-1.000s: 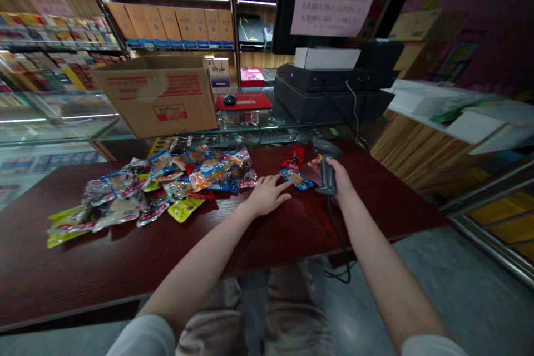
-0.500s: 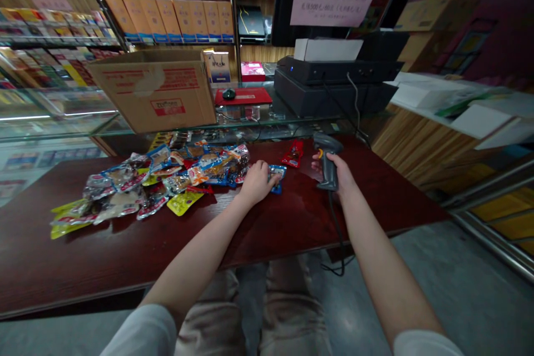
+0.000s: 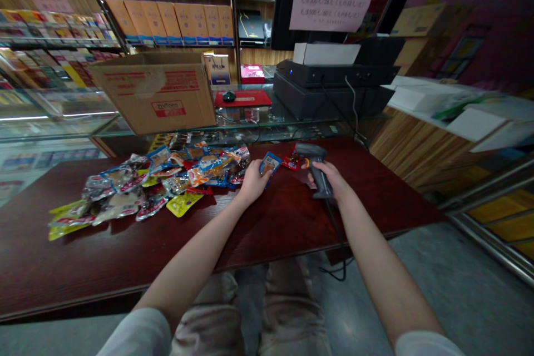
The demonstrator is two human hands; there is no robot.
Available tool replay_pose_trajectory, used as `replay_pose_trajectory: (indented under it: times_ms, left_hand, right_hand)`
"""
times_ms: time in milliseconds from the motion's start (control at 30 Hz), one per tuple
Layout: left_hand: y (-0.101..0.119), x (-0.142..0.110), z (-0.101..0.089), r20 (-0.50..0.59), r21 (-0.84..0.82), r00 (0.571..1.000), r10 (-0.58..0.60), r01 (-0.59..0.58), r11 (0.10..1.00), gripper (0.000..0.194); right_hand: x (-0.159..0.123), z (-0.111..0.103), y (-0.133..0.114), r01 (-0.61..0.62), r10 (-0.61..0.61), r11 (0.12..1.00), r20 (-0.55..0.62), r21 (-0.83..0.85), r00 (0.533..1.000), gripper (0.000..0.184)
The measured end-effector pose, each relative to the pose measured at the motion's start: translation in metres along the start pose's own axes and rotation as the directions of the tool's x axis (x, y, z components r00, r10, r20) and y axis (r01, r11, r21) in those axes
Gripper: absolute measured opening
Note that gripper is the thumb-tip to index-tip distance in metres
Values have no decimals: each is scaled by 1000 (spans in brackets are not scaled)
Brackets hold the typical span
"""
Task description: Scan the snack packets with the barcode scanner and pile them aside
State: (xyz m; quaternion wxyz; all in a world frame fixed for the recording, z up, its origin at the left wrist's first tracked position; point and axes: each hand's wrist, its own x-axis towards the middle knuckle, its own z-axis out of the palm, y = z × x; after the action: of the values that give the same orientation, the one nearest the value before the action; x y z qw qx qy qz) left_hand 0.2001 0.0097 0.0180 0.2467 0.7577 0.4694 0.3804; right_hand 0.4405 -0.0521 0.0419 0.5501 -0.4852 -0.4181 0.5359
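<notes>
My left hand (image 3: 253,181) grips a small blue snack packet (image 3: 270,163), tilted up off the table with its face toward the right. In my right hand (image 3: 331,178) is a dark grey barcode scanner (image 3: 319,171), fingers wrapped round its handle and its head pointing left toward the packet. A red snack packet (image 3: 291,162) lies on the dark red table (image 3: 287,222), partly behind the scanner's head. Left of my left hand spreads a heap of shiny snack packets (image 3: 179,175), with a yellow packet (image 3: 182,204) at its near edge.
An open cardboard box (image 3: 162,94) stands on the glass counter behind the heap. Near it are a computer mouse (image 3: 228,96) on a red mat and a black cash drawer (image 3: 300,92). The scanner's cable (image 3: 334,222) hangs over the table's front edge.
My left hand has lifted the blue packet from the table and tilted it up. My right hand has brought the scanner left, closer to the packet.
</notes>
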Motion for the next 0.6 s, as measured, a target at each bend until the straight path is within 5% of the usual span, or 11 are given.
replay_pose_trajectory:
  times_ms: [200,400,600]
  left_hand:
    - [-7,5,-9,-199,-91,979,-38,20,996,19]
    - [-4,1,-8,-96,-162,992,-87,70,984,15]
    - [0,1,-11,-73,-29,989,-130,128,991,11]
  right_hand:
    - [-7,13,0,27,-25,1000,188,-10,982,39]
    - [-8,23,3,34,-32,999,328,-1,944,37]
    - [-10,23,1,18,-33,999,347,47,937,32]
